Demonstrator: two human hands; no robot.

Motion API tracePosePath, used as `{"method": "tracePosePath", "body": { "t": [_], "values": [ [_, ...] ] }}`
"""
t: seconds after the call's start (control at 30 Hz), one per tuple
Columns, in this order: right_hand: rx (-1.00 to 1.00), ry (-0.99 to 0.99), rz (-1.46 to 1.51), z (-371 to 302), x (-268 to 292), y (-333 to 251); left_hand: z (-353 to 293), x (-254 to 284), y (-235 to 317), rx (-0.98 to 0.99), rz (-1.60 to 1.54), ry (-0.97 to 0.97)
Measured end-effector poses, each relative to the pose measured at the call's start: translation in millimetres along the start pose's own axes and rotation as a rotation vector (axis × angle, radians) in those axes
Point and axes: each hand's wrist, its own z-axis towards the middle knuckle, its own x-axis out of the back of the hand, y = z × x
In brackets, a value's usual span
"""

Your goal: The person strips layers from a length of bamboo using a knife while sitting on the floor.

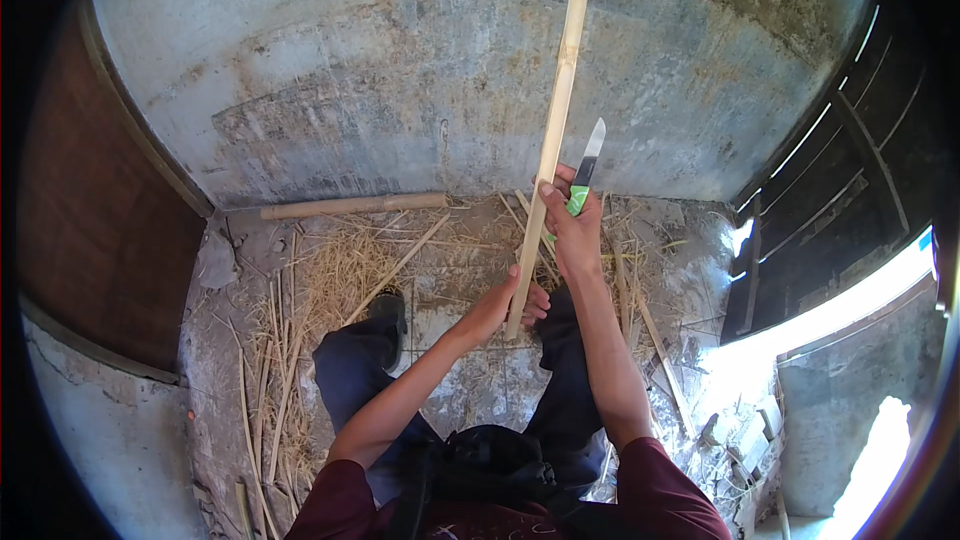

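Note:
A long pale strip of split bamboo (553,140) stands tilted in front of me, its upper end running out of the top of the picture. Low on the strip, close to its bottom end, my left hand (505,302) is closed around it. Higher up, my right hand (574,225) grips a knife (585,168) with a green and black handle, its blade pointing up and away. The right thumb also presses on the bamboo strip beside the knife. The blade is apart from the strip.
Bamboo shavings (345,265) and thin strips (285,380) litter the floor around my feet. A bamboo pole (355,205) lies along the base of the stained wall (400,90). Broken blocks (745,445) sit at the right, near dark boards (830,180). A brown panel (110,180) stands at the left.

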Motion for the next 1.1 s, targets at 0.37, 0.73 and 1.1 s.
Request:
{"method": "tracePosePath", "body": {
  "t": [0.37,0.73,1.1],
  "values": [
    [0.069,0.075,-0.116,5,5,14,1,5,0,-0.071,-0.005,-0.009],
    [0.052,0.005,-0.051,-1,7,-13,8,13,-13,-0.223,0.202,0.135],
    [0.029,0.02,-0.152,-4,25,-21,-3,-3,1,-0.425,0.191,0.338]
  ]
}}
